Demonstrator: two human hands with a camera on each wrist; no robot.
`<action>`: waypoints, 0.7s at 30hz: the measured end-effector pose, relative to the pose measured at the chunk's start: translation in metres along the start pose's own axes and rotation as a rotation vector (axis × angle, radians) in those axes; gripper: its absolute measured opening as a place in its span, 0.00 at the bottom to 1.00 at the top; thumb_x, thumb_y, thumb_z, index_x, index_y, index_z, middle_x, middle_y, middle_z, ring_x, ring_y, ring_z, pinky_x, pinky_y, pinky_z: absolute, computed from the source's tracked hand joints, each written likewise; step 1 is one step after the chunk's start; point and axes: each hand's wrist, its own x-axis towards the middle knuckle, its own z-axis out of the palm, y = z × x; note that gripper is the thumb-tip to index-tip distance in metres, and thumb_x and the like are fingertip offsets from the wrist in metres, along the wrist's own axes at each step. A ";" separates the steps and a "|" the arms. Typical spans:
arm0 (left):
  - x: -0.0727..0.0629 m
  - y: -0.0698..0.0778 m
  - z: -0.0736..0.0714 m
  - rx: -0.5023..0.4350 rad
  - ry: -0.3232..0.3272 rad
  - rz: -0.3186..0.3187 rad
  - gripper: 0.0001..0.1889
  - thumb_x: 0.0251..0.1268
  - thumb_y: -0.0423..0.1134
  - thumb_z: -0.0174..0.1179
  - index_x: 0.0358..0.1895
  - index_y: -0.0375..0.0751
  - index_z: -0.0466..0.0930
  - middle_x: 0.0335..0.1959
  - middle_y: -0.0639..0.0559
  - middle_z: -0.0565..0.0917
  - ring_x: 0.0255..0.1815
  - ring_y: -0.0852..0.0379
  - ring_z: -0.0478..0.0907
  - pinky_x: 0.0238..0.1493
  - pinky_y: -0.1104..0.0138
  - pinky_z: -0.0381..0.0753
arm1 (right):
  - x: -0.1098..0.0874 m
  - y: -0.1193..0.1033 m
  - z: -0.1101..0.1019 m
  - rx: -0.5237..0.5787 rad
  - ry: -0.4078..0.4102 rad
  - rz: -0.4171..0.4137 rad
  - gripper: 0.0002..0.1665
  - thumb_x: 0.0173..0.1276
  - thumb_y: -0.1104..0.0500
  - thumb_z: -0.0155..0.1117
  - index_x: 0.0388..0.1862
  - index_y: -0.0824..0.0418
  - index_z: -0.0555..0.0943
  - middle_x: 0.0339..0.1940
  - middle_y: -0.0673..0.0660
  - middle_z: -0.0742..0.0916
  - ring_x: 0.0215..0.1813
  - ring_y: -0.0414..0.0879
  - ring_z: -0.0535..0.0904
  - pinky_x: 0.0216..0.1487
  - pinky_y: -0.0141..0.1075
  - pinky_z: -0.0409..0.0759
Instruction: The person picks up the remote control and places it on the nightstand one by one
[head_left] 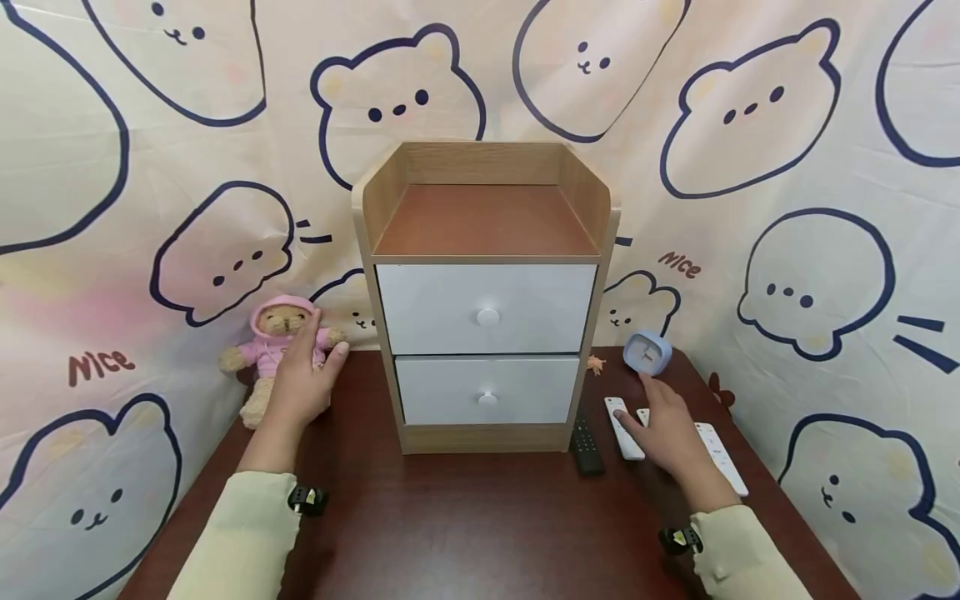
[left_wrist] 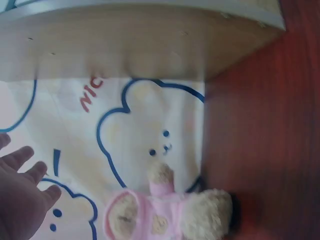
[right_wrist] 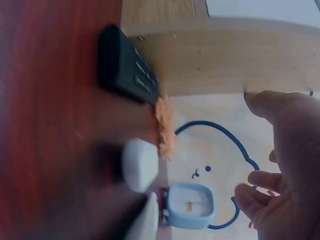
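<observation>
My left hand (head_left: pixel 307 379) is raised in front of a teddy bear (head_left: pixel 273 358) in a pink hooded top, overlapping it in the head view. In the left wrist view the fingers of that hand (left_wrist: pixel 25 185) are spread and hold nothing, with the bear (left_wrist: pixel 160 220) beside them. My right hand (head_left: pixel 671 429) reaches over the white remotes (head_left: pixel 622 429), its fingertips just below a small light-blue square clock (head_left: pixel 647 353). Seen from the right wrist, this hand (right_wrist: pixel 295 165) has loosely bent fingers with nothing between them.
Between the hands stands a wooden cabinet (head_left: pixel 480 439) with two white drawers (head_left: pixel 442 308), both closed. A black remote (head_left: pixel 587 446) lies by its right side, an orange tassel-like thing (head_left: pixel 596 364) behind it. Another white remote (head_left: pixel 722 458) lies near the brown table's (head_left: pixel 465 525) right edge. Patterned cloth surrounds the table.
</observation>
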 end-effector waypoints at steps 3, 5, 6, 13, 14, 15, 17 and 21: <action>0.004 0.012 0.001 -0.118 0.016 -0.014 0.41 0.85 0.55 0.54 0.90 0.44 0.50 0.88 0.34 0.58 0.87 0.28 0.55 0.84 0.34 0.54 | -0.008 -0.004 0.009 0.040 0.018 0.019 0.51 0.78 0.45 0.69 0.86 0.70 0.59 0.79 0.78 0.71 0.76 0.75 0.71 0.71 0.71 0.74; 0.006 0.021 0.002 -0.217 0.019 -0.020 0.40 0.86 0.53 0.54 0.90 0.43 0.50 0.87 0.34 0.61 0.87 0.31 0.57 0.85 0.35 0.56 | -0.014 -0.007 0.015 0.065 0.031 0.031 0.50 0.77 0.46 0.71 0.85 0.69 0.62 0.77 0.77 0.74 0.73 0.74 0.75 0.68 0.69 0.77; 0.008 0.025 0.004 -0.265 0.022 -0.021 0.39 0.86 0.51 0.53 0.90 0.42 0.50 0.86 0.33 0.62 0.87 0.32 0.58 0.85 0.37 0.57 | -0.017 -0.009 0.019 0.075 0.035 0.038 0.49 0.77 0.46 0.71 0.84 0.69 0.63 0.75 0.77 0.75 0.71 0.73 0.77 0.66 0.68 0.78; 0.014 0.054 0.014 -0.468 0.068 0.012 0.37 0.84 0.43 0.55 0.87 0.35 0.54 0.83 0.32 0.66 0.86 0.36 0.61 0.86 0.42 0.58 | -0.035 -0.019 0.048 0.111 0.059 0.054 0.48 0.73 0.46 0.76 0.79 0.73 0.70 0.61 0.71 0.86 0.55 0.62 0.86 0.55 0.60 0.84; 0.015 0.057 0.016 -0.486 0.075 0.015 0.36 0.84 0.43 0.55 0.87 0.34 0.55 0.83 0.32 0.66 0.86 0.37 0.62 0.86 0.42 0.58 | -0.037 -0.020 0.052 0.116 0.058 0.055 0.48 0.72 0.46 0.76 0.78 0.74 0.70 0.60 0.71 0.86 0.55 0.61 0.87 0.54 0.60 0.85; 0.015 0.060 0.018 -0.504 0.079 0.012 0.36 0.84 0.42 0.54 0.86 0.34 0.55 0.83 0.32 0.67 0.86 0.38 0.62 0.86 0.43 0.58 | -0.039 -0.021 0.055 0.115 0.052 0.056 0.48 0.72 0.46 0.77 0.78 0.74 0.70 0.60 0.71 0.86 0.54 0.61 0.87 0.54 0.59 0.85; 0.016 0.066 0.023 -0.549 0.092 0.005 0.35 0.84 0.41 0.54 0.86 0.32 0.55 0.82 0.33 0.67 0.85 0.39 0.63 0.86 0.46 0.59 | -0.042 -0.023 0.062 0.115 0.036 0.062 0.48 0.71 0.46 0.78 0.78 0.73 0.71 0.63 0.71 0.86 0.56 0.61 0.87 0.56 0.59 0.85; 0.017 0.074 0.036 -0.636 0.121 -0.042 0.34 0.84 0.42 0.54 0.84 0.33 0.58 0.80 0.37 0.69 0.82 0.45 0.65 0.85 0.55 0.62 | -0.047 -0.028 0.071 0.090 -0.007 0.081 0.50 0.71 0.44 0.78 0.79 0.72 0.70 0.69 0.74 0.82 0.65 0.67 0.84 0.64 0.62 0.82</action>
